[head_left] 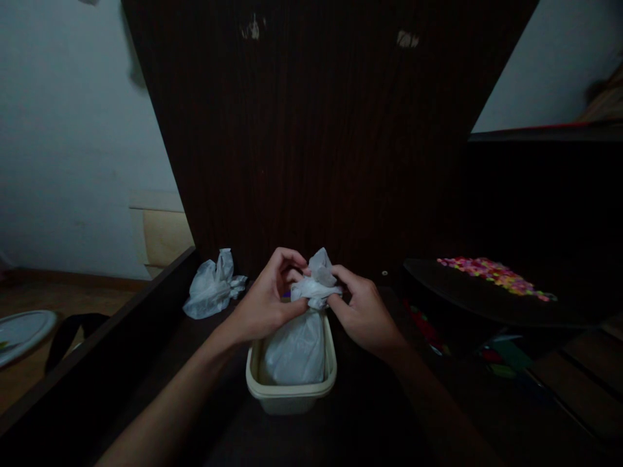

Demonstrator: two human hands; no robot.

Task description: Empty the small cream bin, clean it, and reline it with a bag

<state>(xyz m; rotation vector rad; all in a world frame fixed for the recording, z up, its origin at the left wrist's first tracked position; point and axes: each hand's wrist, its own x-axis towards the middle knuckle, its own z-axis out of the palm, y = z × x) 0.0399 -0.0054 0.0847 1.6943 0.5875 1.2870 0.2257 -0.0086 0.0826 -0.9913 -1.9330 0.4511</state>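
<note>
A white plastic bag sits in a cream rectangular container, its gathered, knotted top rising above the rim. My left hand pinches the left side of the knot between thumb and fingers. On the right side, my right hand grips the same knot with thumb and index finger. What the bag holds is hidden. A second crumpled white plastic bag lies to the left of the container, touched by neither hand.
A tall dark wooden panel stands behind the container. A low dark side board runs along the left. To the right, colourful beads lie on a dark curved surface. A white round lid or plate is at far left.
</note>
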